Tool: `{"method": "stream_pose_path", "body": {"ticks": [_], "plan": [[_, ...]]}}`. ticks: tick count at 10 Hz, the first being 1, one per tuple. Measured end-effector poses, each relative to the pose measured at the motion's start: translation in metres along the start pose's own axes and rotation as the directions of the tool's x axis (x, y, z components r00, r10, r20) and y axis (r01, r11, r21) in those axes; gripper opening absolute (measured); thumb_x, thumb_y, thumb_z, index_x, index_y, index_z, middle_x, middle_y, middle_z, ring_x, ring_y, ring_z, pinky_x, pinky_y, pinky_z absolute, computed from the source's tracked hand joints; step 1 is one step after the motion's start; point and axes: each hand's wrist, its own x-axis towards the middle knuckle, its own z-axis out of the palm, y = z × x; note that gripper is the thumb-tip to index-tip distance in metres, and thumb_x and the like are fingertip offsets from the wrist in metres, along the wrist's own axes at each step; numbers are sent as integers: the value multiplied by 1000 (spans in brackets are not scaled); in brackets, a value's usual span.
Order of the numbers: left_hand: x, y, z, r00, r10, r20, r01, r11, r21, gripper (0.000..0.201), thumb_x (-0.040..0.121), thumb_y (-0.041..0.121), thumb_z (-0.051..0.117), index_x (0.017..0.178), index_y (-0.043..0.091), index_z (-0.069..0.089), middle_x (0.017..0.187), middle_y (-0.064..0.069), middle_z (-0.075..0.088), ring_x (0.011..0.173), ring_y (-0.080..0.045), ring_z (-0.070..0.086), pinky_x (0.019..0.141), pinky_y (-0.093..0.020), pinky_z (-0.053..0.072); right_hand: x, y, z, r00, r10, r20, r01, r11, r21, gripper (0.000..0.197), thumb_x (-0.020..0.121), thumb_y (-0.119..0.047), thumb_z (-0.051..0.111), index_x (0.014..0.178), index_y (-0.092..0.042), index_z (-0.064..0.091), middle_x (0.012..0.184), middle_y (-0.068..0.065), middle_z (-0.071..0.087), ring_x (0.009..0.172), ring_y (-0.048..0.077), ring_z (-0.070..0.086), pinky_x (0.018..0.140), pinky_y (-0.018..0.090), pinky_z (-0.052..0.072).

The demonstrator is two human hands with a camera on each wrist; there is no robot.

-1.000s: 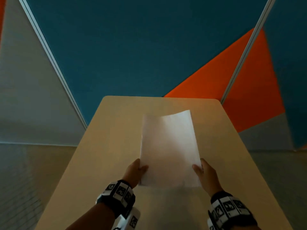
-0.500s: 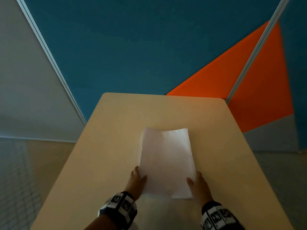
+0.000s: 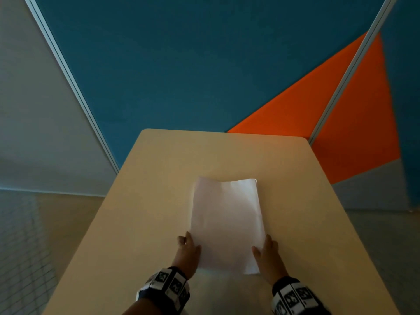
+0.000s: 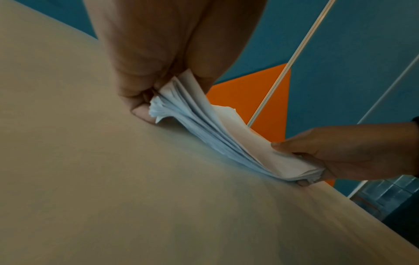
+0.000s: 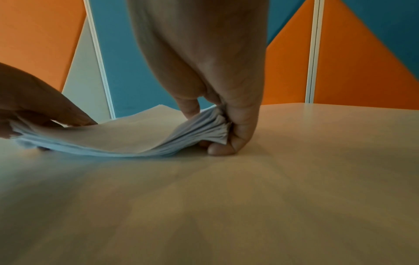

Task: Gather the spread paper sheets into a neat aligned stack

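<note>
A stack of white paper sheets (image 3: 227,221) lies lengthwise on the beige table (image 3: 159,201), its near end between my two hands. My left hand (image 3: 188,248) pinches the stack's near left edge, thumb on top and fingers under it. The left wrist view shows the paper stack (image 4: 204,125) sagging between the left hand (image 4: 156,86) and the right hand (image 4: 322,156). My right hand (image 3: 266,251) pinches the near right edge. In the right wrist view the right hand (image 5: 217,125) crumples the edge of the paper stack (image 5: 127,136), whose sheet edges fan slightly.
Blue and orange partition panels (image 3: 204,76) with a metal post (image 3: 347,76) rise behind the table's far edge. A tiled floor (image 3: 20,246) lies to the left of the table. Bare tabletop surrounds the stack on all sides.
The stack, held tilted up off the table a second ago, has come down flat onto the tabletop. Both hands kept their hold on its near edges and moved down with it.
</note>
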Motion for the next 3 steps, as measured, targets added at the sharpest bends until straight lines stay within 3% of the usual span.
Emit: {"method": "stream_pose_path", "body": {"ticks": [1, 2, 3], "plan": [[-4, -3, -4, 998, 51, -27, -53, 997, -61, 56, 99, 23, 36, 143, -6, 16, 138, -23, 23, 124, -37, 42, 110, -31, 34, -3, 4, -3, 996, 26, -89, -32, 997, -69, 72, 97, -39, 36, 146, 2, 3, 146, 19, 24, 129, 29, 42, 105, 30, 36], [-2, -10, -7, 999, 41, -36, -44, 994, -96, 59, 97, 24, 41, 144, -4, 19, 137, -23, 25, 125, -37, 41, 111, -35, 35, -5, 12, 1, 986, -67, -154, 41, 986, -160, 78, 95, -52, 23, 136, 14, 28, 127, 29, 50, 107, 40, 60, 89, 43, 51], [-5, -36, -9, 976, 142, -166, -151, 987, -48, 55, 100, 28, 31, 130, -17, 39, 120, -25, 38, 99, -33, 67, 88, -23, 50, 20, 69, 24, 937, -281, -208, 241, 950, -198, 82, 89, -61, -2, 130, -1, 36, 63, 25, 68, 57, 34, 65, 30, 34, 48]]}}
